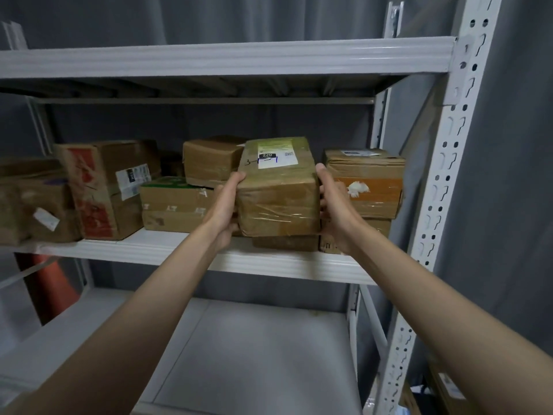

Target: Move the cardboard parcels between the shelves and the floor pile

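A taped brown cardboard parcel (278,190) with a white label on top sits at the front of the middle shelf (167,250), on a flatter box (284,243). My left hand (226,205) grips its left side, thumb on the top edge. My right hand (333,205) grips its right side. Other parcels line the same shelf: a box with red print (104,187), a flat box with a green top (176,205), a small box (209,163) stacked on it, and an orange-taped box (365,184) at the right.
The white metal rack has an upper shelf beam (224,59) overhead and a bare lower shelf (254,348) below my arms. A perforated upright (443,187) stands at the right. An orange cone (51,283) shows behind the rack at the left. Grey curtain behind.
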